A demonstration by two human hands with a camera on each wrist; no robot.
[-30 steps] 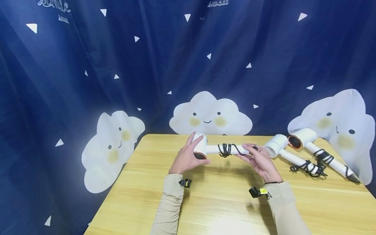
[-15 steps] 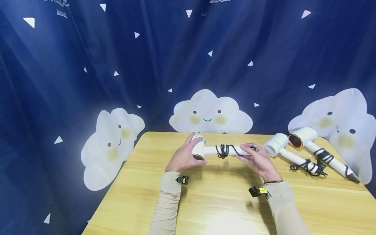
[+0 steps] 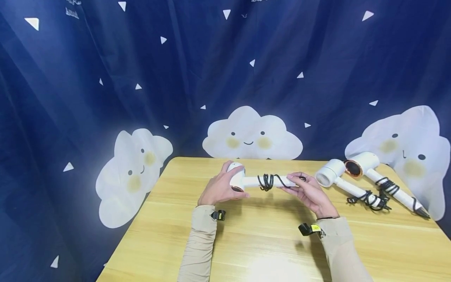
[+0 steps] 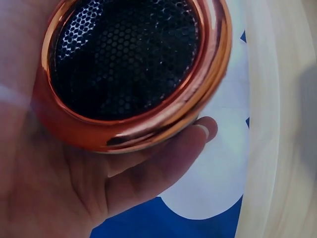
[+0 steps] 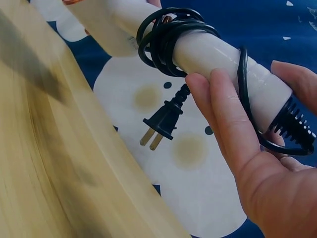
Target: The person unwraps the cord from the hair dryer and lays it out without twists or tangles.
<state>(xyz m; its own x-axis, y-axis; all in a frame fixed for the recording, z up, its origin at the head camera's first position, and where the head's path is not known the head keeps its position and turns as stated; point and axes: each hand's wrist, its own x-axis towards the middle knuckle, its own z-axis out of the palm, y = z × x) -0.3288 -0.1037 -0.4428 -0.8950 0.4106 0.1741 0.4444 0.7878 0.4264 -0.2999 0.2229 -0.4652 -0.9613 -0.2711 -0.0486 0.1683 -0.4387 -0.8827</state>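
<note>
Both hands hold a white hair dryer [image 3: 251, 181] sideways above the table. My left hand [image 3: 217, 188] grips its head, fingers over the top and thumb below. The left wrist view shows the dryer's copper-coloured ring [image 4: 171, 130] around a dark mesh grille [image 4: 121, 54]. At the handle's end, my right hand [image 3: 311, 194] pinches the white handle [image 5: 213, 57] between thumb and fingers. A black cord [image 5: 166, 47] is wound around the handle, and its two-pin plug [image 5: 162, 121] hangs from the coil in the right wrist view.
Two more white hair dryers lie at the table's right: one with a vented head [image 3: 329, 172], the other with a copper-rimmed head [image 3: 363, 164]. Black cords wrap their handles. The wooden table [image 3: 158, 235] ends at a blue curtain [image 3: 190, 78] with cloud prints.
The held hair dryer and my left hand have shifted slightly left and the dryer's grille now faces further down. The view has tilted a little. The two other dryers stay in place.
</note>
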